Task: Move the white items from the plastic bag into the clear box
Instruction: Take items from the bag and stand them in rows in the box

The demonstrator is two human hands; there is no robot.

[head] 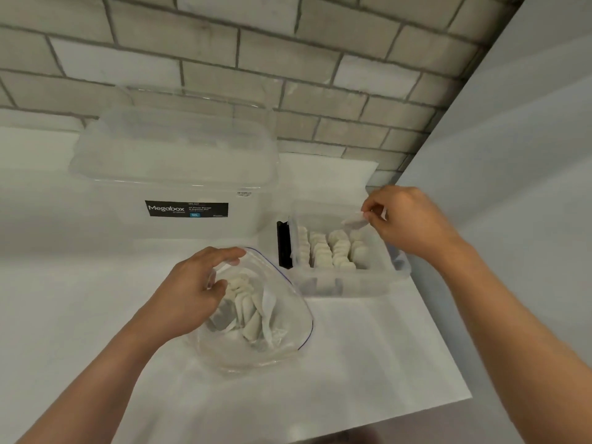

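Pinching one flat white pouch (pixel 354 222), the right hand (pixel 413 222) hovers over the small clear plastic box (pixel 352 285) at two o'clock. The left hand (pixel 192 290) grips the clear zip-top plastic bag (pixel 282 347) at six. All sits on a white countertop (pixel 368 363) below a grey brick wall (pixel 288 59), with a large clear Megabox tub (pixel 173 174) at eleven.

The lone head-worn camera looks forward and down (wide-angle, edges bowed) at the white counter (pixel 384 363), close, facing a brick wall (pixel 288 59).
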